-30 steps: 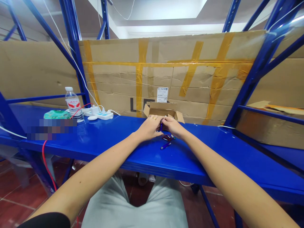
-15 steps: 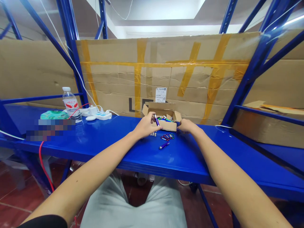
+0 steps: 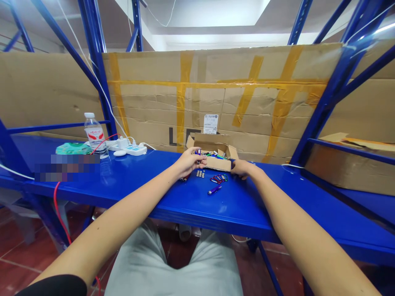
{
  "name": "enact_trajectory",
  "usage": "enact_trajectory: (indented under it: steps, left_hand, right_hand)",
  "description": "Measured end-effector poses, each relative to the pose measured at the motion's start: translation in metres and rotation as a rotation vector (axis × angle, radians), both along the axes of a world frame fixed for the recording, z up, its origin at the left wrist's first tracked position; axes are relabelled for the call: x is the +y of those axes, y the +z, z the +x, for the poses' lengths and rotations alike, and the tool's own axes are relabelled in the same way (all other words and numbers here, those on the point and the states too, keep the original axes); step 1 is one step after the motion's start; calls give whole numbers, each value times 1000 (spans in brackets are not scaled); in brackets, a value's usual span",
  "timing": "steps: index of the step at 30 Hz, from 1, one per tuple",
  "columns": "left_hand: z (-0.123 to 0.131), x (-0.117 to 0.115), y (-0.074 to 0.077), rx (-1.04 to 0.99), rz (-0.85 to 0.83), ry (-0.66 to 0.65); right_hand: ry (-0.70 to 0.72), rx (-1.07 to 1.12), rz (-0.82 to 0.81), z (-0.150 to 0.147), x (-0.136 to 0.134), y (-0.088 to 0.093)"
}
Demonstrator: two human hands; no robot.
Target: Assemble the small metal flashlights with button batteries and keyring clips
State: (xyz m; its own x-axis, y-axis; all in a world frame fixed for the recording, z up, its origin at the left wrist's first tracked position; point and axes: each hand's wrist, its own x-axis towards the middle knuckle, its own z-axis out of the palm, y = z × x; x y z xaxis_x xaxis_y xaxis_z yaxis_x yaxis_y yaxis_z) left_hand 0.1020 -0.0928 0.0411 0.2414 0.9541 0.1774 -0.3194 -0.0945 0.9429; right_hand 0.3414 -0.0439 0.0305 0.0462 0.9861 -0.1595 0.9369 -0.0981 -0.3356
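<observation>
Both arms outstretched, left hand (image 3: 188, 164) and right hand (image 3: 242, 168) apart (fingers curled).

The scene is seen from a single camera worn on the head, aimed forward and down over the lap at the blue shelf (image 3: 154, 193). Both forearms are taken in at close range, running out to the small open box (image 3: 216, 163). The taped cardboard sheet (image 3: 216, 94) is faced squarely at the far side. The edges appear bent, probably by a wide lens.
</observation>
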Motion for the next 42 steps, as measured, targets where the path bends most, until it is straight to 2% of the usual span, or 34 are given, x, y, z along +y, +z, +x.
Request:
enact_trajectory:
  steps: [5,9,14,19,33,42]
  left_hand:
    - [-4,3,4,-117,-118,-213]
    - [-5,4,5,-159,-131,-273]
    - [-5,6,2,-145,-118,-221]
    - [-5,8,-1,-144,-90,-127]
    - [-1,13,-10,-106,-80,-78]
    - [0,14,-12,-86,8,-54]
  right_hand:
    - [-13,-4,19,2,4,-2]
    - [2,14,20,1,0,0]
    - [9,17,11,0,-5,1]
    - [-46,-43,-2,3,-2,0]
    - [-85,-61,25,1,-10,5]
    - [-93,-68,6,4,-7,4]
